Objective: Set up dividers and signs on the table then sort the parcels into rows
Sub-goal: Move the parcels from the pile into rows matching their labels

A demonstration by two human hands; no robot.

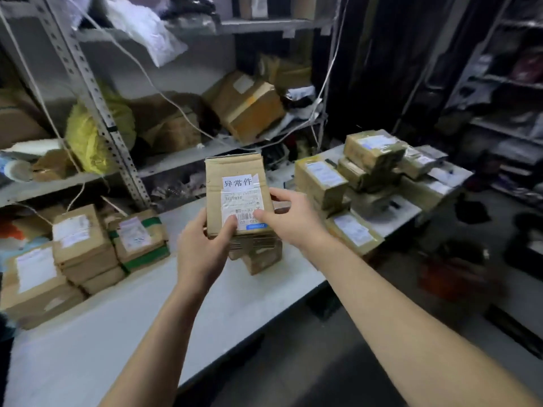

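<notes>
Both hands grip one upright sign box (235, 189), a cardboard carton with a white paper sign taped above its shipping label. The left hand (202, 248) clamps the lower left edge, thumb on the barcode; the right hand (289, 215) clamps the right edge. The box's long axis stands vertical, its base just above a small parcel stack (258, 254) directly beneath both hands on the counter (123, 324). Neither hand is nearer. Further parcels lie left and right.
</notes>
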